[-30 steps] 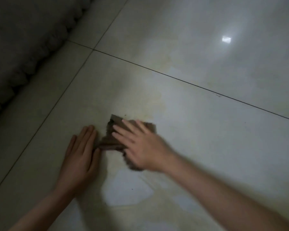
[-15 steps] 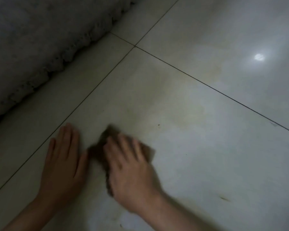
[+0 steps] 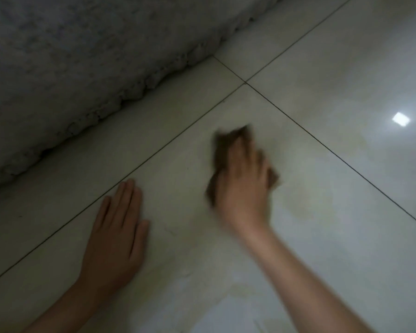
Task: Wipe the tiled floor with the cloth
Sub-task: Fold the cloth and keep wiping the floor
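Head view looks down on a pale, glossy tiled floor (image 3: 334,236) in dim light. Thin dark grout lines (image 3: 245,82) cross above the hands. The left hand (image 3: 115,236) lies palm down on a tile at the lower left. Its fingers (image 3: 127,195) are straight and pressed together, pointing away from the person, with the thumb a little apart on the right side. The tips stop just short of a grout line.

The right hand (image 3: 243,188) rests on top of a brown cloth (image 3: 220,150), which lies on the same large tile, to the right of the left hand and apart from it. Brown edges show beyond the fingertips and at both sides of the hand. This hand and the cloth are smeared by motion blur, so I cannot tell whether the fingers (image 3: 238,150) press flat or curl into the fabric.

A rough grey surface (image 3: 82,56) with a lumpy lower edge fills the upper left. A bright light reflection (image 3: 401,119) sits on a tile at the right, and a faint yellowish smear (image 3: 298,213) lies right of the right wrist.
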Motion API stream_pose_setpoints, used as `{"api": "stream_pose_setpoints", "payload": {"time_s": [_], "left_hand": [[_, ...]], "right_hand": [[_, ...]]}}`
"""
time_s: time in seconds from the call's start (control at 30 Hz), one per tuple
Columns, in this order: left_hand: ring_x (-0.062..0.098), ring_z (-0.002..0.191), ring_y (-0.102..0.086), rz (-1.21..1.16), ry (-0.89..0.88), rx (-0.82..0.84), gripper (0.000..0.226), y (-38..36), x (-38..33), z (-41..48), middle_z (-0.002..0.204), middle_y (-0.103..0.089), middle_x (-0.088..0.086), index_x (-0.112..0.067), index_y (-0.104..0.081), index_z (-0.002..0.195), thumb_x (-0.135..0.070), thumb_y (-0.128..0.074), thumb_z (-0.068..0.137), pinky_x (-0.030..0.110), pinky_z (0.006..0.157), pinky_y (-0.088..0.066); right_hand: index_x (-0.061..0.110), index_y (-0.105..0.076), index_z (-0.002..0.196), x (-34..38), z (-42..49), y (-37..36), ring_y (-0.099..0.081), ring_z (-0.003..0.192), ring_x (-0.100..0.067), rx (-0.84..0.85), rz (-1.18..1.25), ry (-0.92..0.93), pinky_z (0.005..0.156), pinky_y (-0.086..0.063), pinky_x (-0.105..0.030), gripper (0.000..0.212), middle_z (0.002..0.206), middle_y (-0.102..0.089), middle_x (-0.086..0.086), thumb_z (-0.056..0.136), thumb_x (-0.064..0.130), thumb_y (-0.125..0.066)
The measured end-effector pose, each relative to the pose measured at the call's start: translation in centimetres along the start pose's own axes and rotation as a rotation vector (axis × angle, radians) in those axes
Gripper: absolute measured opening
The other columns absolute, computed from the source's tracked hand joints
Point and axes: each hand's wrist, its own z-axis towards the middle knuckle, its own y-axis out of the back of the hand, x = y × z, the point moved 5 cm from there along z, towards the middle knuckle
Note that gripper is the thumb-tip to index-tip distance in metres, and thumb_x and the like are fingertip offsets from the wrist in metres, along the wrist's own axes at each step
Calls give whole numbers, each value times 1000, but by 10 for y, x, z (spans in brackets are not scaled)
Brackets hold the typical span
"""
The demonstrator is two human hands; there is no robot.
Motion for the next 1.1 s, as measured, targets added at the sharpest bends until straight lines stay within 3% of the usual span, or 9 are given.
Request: {"api": "stream_pose_setpoints", "payload": {"time_s": [0.13,0.23,0.3,0.4,0.53,0.73,0.83,1.0,1.1], "left_hand": [[24,146,-17,-118,36,-82,57,5,3,-3,156,-19,17,8,-25,146,-23,-25,98,36,119,-11],[27,145,-20,-116,50,-100,56,5,6,-4,155,-21,19,9,-27,145,-24,-24,100,37,119,-14],[29,144,-23,-93,43,-99,56,3,4,-1,155,-25,21,9,-29,144,-25,-26,100,40,118,-16],[28,145,-23,-70,65,-74,56,1,7,-2,155,-26,19,7,-32,144,-26,-27,99,42,117,-18],[27,146,-22,-53,84,-40,56,1,8,-1,156,-26,16,4,-33,145,-27,-27,99,43,117,-20],[30,144,-27,-31,84,-17,56,4,7,1,154,-30,18,5,-37,143,-27,-29,97,44,115,-22],[31,144,-27,-14,87,-4,57,4,7,2,154,-29,19,5,-36,143,-27,-29,97,44,115,-22],[31,144,-26,0,88,-3,58,3,6,2,154,-28,19,5,-35,144,-28,-28,97,42,117,-19],[31,143,-28,-10,86,-20,57,5,5,2,153,-30,20,6,-37,143,-28,-29,97,41,117,-18]], "right_hand": [[14,-43,144,77,-116,-12,-25,144,-31,301,41,740,115,-21,-50,63,153,-37,-5,85,33,-45],[14,-52,138,52,-60,-9,-38,138,-30,339,86,947,115,-25,-45,56,149,-45,-6,85,29,-47],[10,-51,139,23,20,-1,-42,133,-36,230,54,761,112,-28,-46,51,147,-44,-14,90,22,-47],[11,-34,149,-5,116,2,-19,147,-30,147,-22,376,120,-10,-46,50,158,-25,-10,101,21,-40],[13,-23,153,21,108,-7,-5,150,-26,32,-26,73,121,0,-46,53,162,-16,-5,103,29,-29],[10,-46,143,32,-72,1,-28,144,-31,259,-54,559,117,-18,-51,53,153,-37,-7,95,30,-36],[7,-53,136,-6,-67,20,-39,137,-32,326,-57,774,110,-26,-48,54,147,-44,-10,102,31,-19],[0,-46,139,-92,47,40,-30,141,-39,104,-51,106,114,-21,-52,45,152,-35,-19,96,12,-37],[1,-35,146,-69,58,29,-20,144,-35,23,-110,-187,115,-16,-51,52,157,-26,-15,97,19,-40]]}}
